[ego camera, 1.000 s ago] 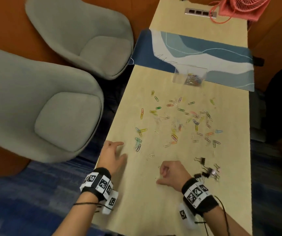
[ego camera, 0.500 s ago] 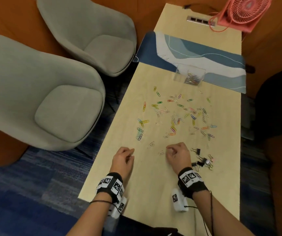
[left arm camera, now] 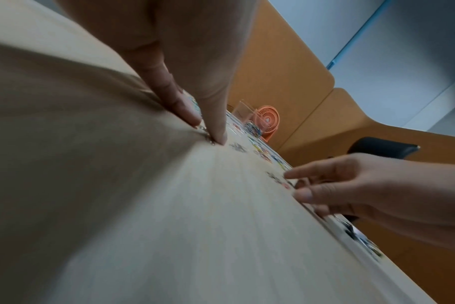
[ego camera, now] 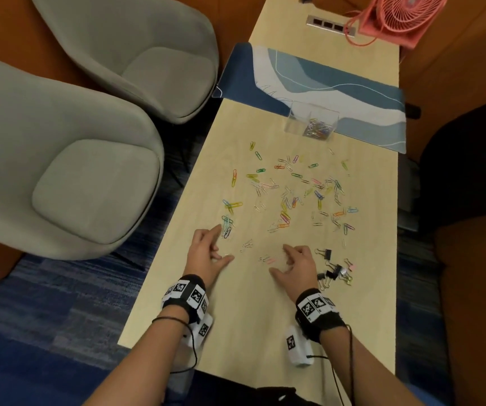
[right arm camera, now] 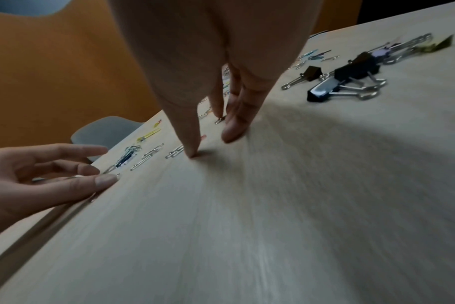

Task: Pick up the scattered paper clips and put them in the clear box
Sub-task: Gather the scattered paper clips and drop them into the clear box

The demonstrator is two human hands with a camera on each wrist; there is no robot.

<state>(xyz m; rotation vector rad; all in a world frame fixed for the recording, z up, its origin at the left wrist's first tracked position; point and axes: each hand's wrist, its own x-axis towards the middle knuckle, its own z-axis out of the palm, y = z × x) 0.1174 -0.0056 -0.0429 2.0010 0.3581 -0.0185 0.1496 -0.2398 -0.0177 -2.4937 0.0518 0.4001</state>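
Many coloured and silver paper clips (ego camera: 285, 200) lie scattered over the middle of the light wooden table (ego camera: 250, 317). The clear box (ego camera: 313, 124) stands at the far end of the scatter, with several clips inside. My left hand (ego camera: 223, 247) is at the near left edge of the scatter. Its thumb and a fingertip (left arm camera: 190, 117) pinch a small silver clip (left arm camera: 203, 129) that lies on the table. My right hand (ego camera: 279, 259) hovers with fingers spread beside a silver and a pink clip (ego camera: 267, 259). Its thumb tip (right arm camera: 192, 154) touches the wood, and it holds nothing.
A heap of black binder clips (ego camera: 334, 272) lies just right of my right hand. A blue patterned mat (ego camera: 338, 83) sits behind the box, and a pink fan (ego camera: 400, 16) stands at the far end. Two grey chairs (ego camera: 60, 171) stand left of the table's edge.
Both hands have moved forward to the near clips. The right hand went from a closed fist to spread fingers. The left thumb and finger came down onto a silver clip.
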